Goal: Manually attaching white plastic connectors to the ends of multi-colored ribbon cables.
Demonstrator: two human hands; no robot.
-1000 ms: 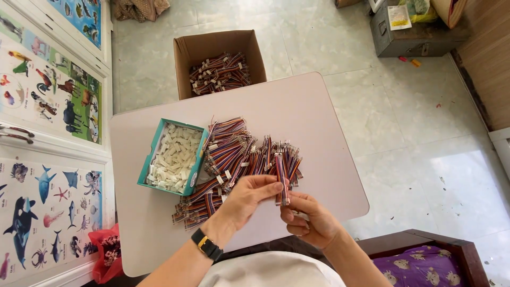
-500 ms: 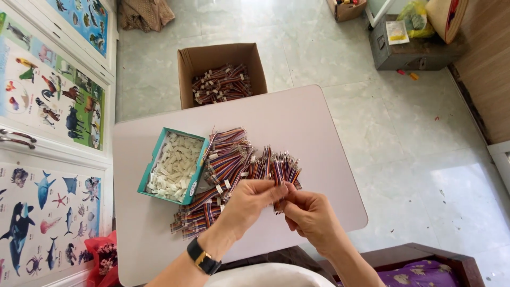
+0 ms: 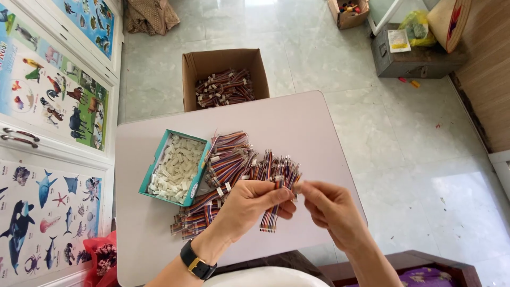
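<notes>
Rainbow-striped ribbon cable (image 3: 270, 212), a short flat bundle of coloured wires, is the piece being held up just in front of the big heap of the same multicoloured wire harnesses (image 3: 228, 170) on the pale pink rounded surface (image 3: 297, 122). Left hand (image 3: 249, 204), the one with the black wristwatch with a gold buckle (image 3: 197, 261), has its fingers pinched shut around the upper part of the cable, so the loose end dangles down toward the near edge. Right hand (image 3: 332, 210) sits just beside it on the far side from the heap; thumb and forefinger are drawn together at the cable's top end, seemingly on something tiny, but it's too small to say what, or whether they're actually clamped on it.

Handling-wise, my read: this thing is super light and floppy, bends wherever it wants, and the wires look thin enough to kink or pull out of a plug if you yank. Best spot to grab is near the end, right by the connector, where it's stiffest, not mid-length.

Around the heap: a teal cardboard tray full of small white plastic connector housings (image 3: 172, 167) touches its left side, and beyond the far edge of the surface a brown open cardboard box (image 3: 223, 66) on the tiled floor holds more of those harnesses. Further off from the heap, up by the wall, there's a grey metal case (image 3: 409, 56).
</notes>
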